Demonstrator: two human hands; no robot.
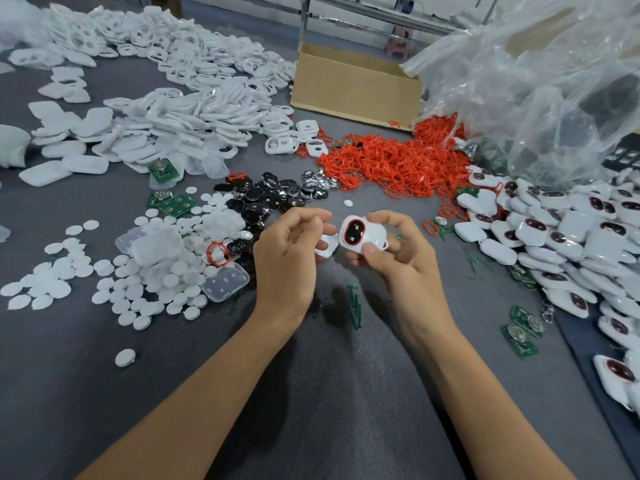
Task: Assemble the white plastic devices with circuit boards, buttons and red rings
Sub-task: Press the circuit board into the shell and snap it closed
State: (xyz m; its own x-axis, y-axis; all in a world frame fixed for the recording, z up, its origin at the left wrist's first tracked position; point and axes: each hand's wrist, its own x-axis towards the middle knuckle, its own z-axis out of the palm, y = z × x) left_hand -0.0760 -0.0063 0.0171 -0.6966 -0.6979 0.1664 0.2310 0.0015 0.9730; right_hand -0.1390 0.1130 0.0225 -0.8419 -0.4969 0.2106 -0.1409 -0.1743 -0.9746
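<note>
We are pinching a small white rounded plastic device half [360,233] between the thumb and curled fingers of our right hand [394,251], just right of the frame's centre. Its red ring and glossy black button face are turned up. Our left hand [289,258] is curling round a second white plastic shell piece [327,244] just beside the first; we cannot tell whether the two are touching.

We are judging both pieces to be light, stiff and smooth enough to slip. The rounded outer edges look like the place to grip, leaving the button face alone. The thin ring looks soft and could be squeezed out of its seat.

Glossy black button caps [273,199] are lying just above our hands on the grey tabletop [311,393]. White plastic discs [156,278] and green circuit boards [176,203] are lying to the left. A heap of loose red rings [391,164] is sitting right of upper centre. Finished white devices [554,237] are piling up along the right edge, and empty white shells [173,98] are filling the upper left.
</note>
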